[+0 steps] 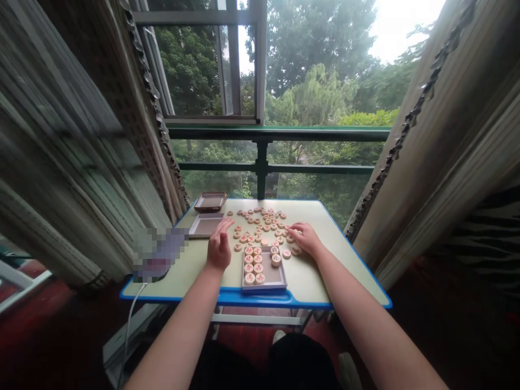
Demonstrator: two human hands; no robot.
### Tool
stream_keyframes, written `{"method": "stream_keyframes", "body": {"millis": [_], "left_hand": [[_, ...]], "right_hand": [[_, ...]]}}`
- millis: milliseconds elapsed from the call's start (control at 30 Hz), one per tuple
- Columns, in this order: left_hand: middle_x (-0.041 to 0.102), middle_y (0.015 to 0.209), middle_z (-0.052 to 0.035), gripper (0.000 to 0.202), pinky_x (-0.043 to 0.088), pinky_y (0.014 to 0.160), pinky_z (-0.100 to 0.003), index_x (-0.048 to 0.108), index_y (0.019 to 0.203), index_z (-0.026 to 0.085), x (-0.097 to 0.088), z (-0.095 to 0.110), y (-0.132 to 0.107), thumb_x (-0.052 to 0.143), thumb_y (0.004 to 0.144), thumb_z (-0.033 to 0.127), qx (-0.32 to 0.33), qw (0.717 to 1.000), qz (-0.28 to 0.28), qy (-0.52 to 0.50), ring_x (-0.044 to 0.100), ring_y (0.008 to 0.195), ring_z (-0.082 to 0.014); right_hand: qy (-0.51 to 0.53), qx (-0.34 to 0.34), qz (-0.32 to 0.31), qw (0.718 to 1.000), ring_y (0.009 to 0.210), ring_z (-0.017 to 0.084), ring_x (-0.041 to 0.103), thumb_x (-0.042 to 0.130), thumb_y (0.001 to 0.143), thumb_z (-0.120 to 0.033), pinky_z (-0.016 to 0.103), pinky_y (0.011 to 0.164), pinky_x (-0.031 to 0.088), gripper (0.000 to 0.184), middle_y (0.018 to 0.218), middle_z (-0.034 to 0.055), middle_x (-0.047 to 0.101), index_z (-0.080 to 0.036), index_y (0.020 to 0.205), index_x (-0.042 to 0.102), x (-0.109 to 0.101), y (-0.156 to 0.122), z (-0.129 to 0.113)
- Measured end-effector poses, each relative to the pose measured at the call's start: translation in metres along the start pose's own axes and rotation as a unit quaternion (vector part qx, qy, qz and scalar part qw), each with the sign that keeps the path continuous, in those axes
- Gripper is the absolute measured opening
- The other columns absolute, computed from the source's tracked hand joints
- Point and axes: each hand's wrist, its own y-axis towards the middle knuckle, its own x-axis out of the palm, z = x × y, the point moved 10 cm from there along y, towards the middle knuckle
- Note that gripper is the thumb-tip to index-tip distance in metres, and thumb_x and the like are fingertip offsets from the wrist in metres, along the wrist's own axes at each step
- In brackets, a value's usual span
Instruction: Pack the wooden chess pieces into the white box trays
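Note:
Round wooden Chinese chess pieces [267, 228] with carved characters are spread over the pale table [345, 276]. In front of me a shallow box tray [266, 286] holds several pieces: red-marked ones [258, 268] line its left side in two columns, and dark-marked ones [275, 260] sit at its upper right. My left hand [219, 250] hovers left of the loose pieces, fingers extended and holding nothing. To the right, my right hand [306, 238] reaches over pieces at the edge of the spread with its fingers stretched out. Whether its fingertips touch a piece is unclear.
Two more shallow boxes stand at the back left, a grey one [199, 232] and a brown-rimmed one [210, 201]. A blurred-out device [162, 257] with a white cable [130, 319] lies at the left edge. Curtains flank the table; a green railing [284, 134] is behind it.

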Motion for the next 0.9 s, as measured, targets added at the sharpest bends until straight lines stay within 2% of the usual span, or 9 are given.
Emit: {"method": "stream_keyframes", "body": {"millis": [67,133,200,300,400,533,600,700,900], "left_hand": [[0.058,0.119,-0.0151,0.072,0.033,0.103,-0.040,0.059,0.112,0.011,-0.008,0.004,-0.005,0.005,0.089,0.052,0.015,0.999,0.032,0.001,0.043,0.122,-0.0228],[0.060,0.114,-0.0173,0.071,0.038,0.098,-0.038,0.060,0.109,0.008,-0.002,0.003,-0.005,0.006,0.090,0.051,0.001,1.000,0.013,0.001,0.049,0.117,-0.0229],[0.064,0.106,-0.0166,0.069,0.044,0.090,-0.036,0.063,0.104,0.009,0.002,-0.002,-0.005,0.008,0.091,0.048,-0.027,1.000,0.005,0.011,0.056,0.107,-0.0226],[0.068,0.087,-0.0121,0.063,0.047,0.076,-0.031,0.066,0.087,0.013,-0.008,-0.015,-0.006,0.009,0.092,0.041,-0.089,0.994,0.053,0.044,0.064,0.082,-0.0194],[0.066,0.071,-0.0084,0.050,0.044,0.067,-0.028,0.063,0.075,0.015,-0.019,-0.021,-0.008,0.019,0.091,0.035,-0.143,0.979,0.088,0.112,0.061,0.068,-0.0175],[0.065,0.066,-0.0050,0.023,0.039,0.060,-0.026,0.062,0.072,0.019,-0.005,-0.020,-0.008,0.044,0.079,0.031,-0.168,0.967,-0.012,0.191,0.058,0.064,-0.0180],[0.063,0.062,-0.0039,0.022,0.037,0.057,-0.025,0.063,0.070,0.020,-0.002,-0.020,-0.010,0.045,0.077,0.030,-0.187,0.959,-0.041,0.210,0.057,0.061,-0.0175],[0.062,0.058,-0.0033,0.021,0.035,0.053,-0.024,0.064,0.071,0.021,0.000,-0.023,-0.014,0.047,0.075,0.032,-0.212,0.950,-0.069,0.216,0.056,0.059,-0.0175],[0.066,0.067,-0.0039,0.017,0.036,0.050,-0.025,0.067,0.072,0.023,0.015,-0.029,-0.019,0.054,0.066,0.032,-0.211,0.945,-0.151,0.202,0.057,0.062,-0.0194]], "right_hand": [[0.014,0.013,0.022,1.000,0.087,0.023,0.056,0.054,0.076,-0.032,0.042,0.087,0.038,0.018,0.085,0.0084,0.066,-0.022,0.068,0.068,-0.005,-0.002,0.001],[0.024,0.024,0.048,0.998,0.089,0.024,0.055,0.056,0.075,-0.030,0.043,0.089,0.037,0.015,0.086,0.0088,0.065,-0.022,0.067,0.066,-0.015,-0.003,-0.002],[0.034,0.026,0.070,0.997,0.089,0.023,0.055,0.053,0.076,-0.027,0.042,0.087,0.039,0.014,0.089,0.0077,0.064,-0.023,0.073,0.067,-0.028,-0.003,-0.012],[0.052,0.020,0.080,0.995,0.081,0.020,0.056,0.049,0.079,-0.030,0.036,0.076,0.045,0.019,0.092,0.0054,0.065,-0.024,0.086,0.066,-0.042,-0.001,-0.037],[0.071,0.013,0.070,0.995,0.075,0.017,0.056,0.049,0.079,-0.033,0.033,0.070,0.045,0.023,0.090,0.0050,0.066,-0.021,0.090,0.066,-0.040,-0.004,-0.054],[0.001,0.019,0.140,0.990,0.079,0.019,0.055,0.046,0.079,-0.033,0.033,0.078,0.042,0.026,0.083,0.0075,0.065,-0.018,0.080,0.066,-0.035,-0.024,-0.046],[-0.021,0.036,0.129,0.991,0.078,0.019,0.055,0.045,0.079,-0.036,0.032,0.078,0.042,0.027,0.081,0.0069,0.065,-0.018,0.077,0.066,-0.025,-0.030,-0.033],[-0.007,0.085,0.134,0.987,0.075,0.019,0.057,0.040,0.081,-0.038,0.030,0.072,0.043,0.031,0.078,0.0055,0.066,-0.019,0.077,0.065,-0.023,-0.034,-0.012],[-0.003,0.078,0.107,0.991,0.072,0.017,0.059,0.042,0.080,-0.040,0.026,0.066,0.043,0.030,0.072,0.0030,0.066,-0.021,0.073,0.065,-0.017,-0.035,-0.015]]}}
